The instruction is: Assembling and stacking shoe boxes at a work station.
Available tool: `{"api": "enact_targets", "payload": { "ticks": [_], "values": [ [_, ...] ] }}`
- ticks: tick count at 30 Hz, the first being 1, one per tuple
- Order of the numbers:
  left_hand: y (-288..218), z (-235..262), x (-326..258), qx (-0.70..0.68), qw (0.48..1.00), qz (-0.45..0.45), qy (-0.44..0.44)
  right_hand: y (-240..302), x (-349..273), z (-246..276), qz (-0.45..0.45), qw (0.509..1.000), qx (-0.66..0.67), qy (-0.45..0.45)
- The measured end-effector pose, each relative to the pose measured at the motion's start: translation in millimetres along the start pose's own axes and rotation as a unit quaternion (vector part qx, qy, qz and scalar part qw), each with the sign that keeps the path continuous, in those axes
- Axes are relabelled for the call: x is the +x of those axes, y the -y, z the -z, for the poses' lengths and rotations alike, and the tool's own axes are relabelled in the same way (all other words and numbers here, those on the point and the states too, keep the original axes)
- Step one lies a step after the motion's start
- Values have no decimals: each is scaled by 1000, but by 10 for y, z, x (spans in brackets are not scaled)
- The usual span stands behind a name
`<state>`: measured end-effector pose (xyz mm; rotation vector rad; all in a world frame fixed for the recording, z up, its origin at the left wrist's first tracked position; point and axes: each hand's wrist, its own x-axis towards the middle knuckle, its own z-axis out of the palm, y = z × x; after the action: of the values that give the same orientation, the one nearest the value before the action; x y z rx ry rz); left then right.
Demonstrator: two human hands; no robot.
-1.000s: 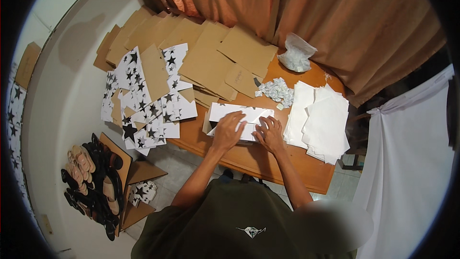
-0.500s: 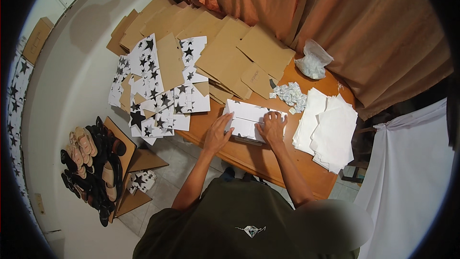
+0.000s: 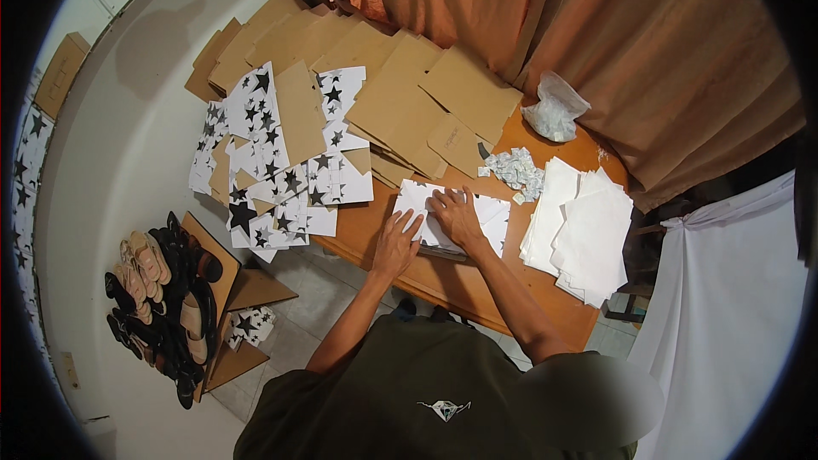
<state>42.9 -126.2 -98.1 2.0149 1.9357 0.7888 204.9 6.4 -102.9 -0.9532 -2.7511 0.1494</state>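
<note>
A white paper piece (image 3: 490, 217) lies flat on the wooden table (image 3: 477, 290) in front of me. My left hand (image 3: 396, 243) rests palm down at its left edge, fingers spread. My right hand (image 3: 457, 215) presses flat on the middle of the paper, fingers pointing left. Neither hand grips anything. To the right lies a stack of white sheets (image 3: 584, 230). A small pile of crumpled printed scraps (image 3: 515, 170) sits just beyond the paper.
Brown card pieces (image 3: 400, 94) and white star-patterned pieces (image 3: 273, 162) cover the table's left and far side. A clear plastic bag (image 3: 554, 111) lies by the orange curtain (image 3: 554, 25). A shoe rack (image 3: 170, 298) stands on the floor at left. White cloth (image 3: 724, 315) hangs at right.
The view has shifted slightly. My right hand has slid left onto the middle of the white paper; my left hand stays at its left edge.
</note>
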Motion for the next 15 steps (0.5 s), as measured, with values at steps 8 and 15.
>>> {"api": "enact_targets", "payload": {
  "ticks": [8,15],
  "values": [
    [-49,8,-6,66,997,19,28,42,-26,-59,2,999,-32,-19],
    [-108,13,29,68,995,32,71,106,-81,13,-48,998,47,9]
  ]
}}
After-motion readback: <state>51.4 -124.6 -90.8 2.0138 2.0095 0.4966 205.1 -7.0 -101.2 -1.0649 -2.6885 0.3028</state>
